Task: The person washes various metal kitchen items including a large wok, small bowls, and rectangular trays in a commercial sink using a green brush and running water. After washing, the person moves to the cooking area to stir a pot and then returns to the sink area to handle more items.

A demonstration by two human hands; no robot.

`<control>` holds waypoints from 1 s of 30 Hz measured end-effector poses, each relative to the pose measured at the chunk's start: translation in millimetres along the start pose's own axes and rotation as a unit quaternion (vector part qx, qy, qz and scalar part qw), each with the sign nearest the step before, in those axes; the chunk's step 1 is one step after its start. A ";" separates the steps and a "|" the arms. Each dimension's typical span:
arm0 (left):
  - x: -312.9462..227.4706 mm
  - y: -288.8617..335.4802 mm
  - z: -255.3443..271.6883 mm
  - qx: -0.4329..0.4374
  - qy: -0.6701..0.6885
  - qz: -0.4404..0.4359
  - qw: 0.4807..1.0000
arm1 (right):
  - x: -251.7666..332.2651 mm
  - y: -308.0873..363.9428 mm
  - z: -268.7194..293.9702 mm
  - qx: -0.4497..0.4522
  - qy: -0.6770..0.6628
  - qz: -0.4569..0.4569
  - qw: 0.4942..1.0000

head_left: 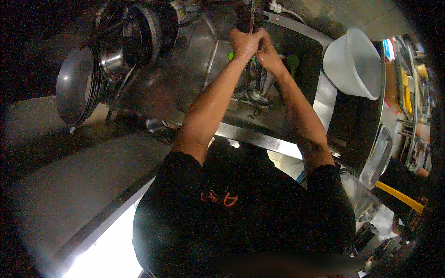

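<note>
My left hand (244,44) and my right hand (269,56) are brought together over the far part of a metal sink (273,121), with both arms stretched forward. A thin stream of water (252,21) runs down onto them, and the skin looks wet. Their fingers are curled in and closed. A dark shape (243,19) lies just beyond the fingertips; whether the hands grip it cannot be made out. Below them in the sink lie several metal utensils (255,98). A green brush-like thing (292,61) sits beside my right wrist.
Metal pots (111,62) and a round pan lid or wok (73,81) crowd the left side. A large white tub (345,65) stands tilted right of the sink. Nearer, a clear plastic container (378,157) and a yellow strip (401,197) lie at the right.
</note>
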State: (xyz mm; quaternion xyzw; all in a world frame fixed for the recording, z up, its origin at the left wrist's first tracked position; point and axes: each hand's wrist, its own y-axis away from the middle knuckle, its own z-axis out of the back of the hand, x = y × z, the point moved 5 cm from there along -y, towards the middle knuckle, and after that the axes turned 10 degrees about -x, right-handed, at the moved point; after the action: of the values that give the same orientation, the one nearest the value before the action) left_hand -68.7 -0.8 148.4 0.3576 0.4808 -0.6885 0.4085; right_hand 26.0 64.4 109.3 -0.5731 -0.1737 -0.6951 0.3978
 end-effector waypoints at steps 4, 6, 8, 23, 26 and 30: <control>-22.0 0.7 30.0 -0.089 0.078 0.095 0.988 | 10.5 -13.3 -13.2 0.004 -0.023 0.061 0.998; -22.8 -2.3 35.7 -0.106 0.116 0.085 0.984 | 26.5 -17.5 -19.3 -0.002 -0.025 0.099 0.995; -16.7 -8.2 37.8 -0.052 0.177 0.114 0.976 | 35.0 -14.3 -23.4 -0.009 -0.004 0.151 0.988; -37.3 -3.4 54.1 0.008 0.091 0.078 0.993 | 22.8 -24.4 -30.4 0.062 -0.088 0.134 0.985; -49.2 9.4 46.3 0.073 0.021 0.088 0.993 | 10.2 13.4 -29.0 -0.086 0.012 0.190 0.978; -52.4 62.4 41.0 0.102 0.039 0.013 0.994 | -42.8 80.4 -44.5 -0.181 -0.015 0.065 0.981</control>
State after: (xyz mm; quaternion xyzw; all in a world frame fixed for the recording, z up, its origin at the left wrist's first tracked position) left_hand 5.2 -41.2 183.3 0.4299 0.4190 -0.7143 0.3595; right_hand 58.3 -1.6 39.5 -0.6558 -0.0136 -0.6792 0.3293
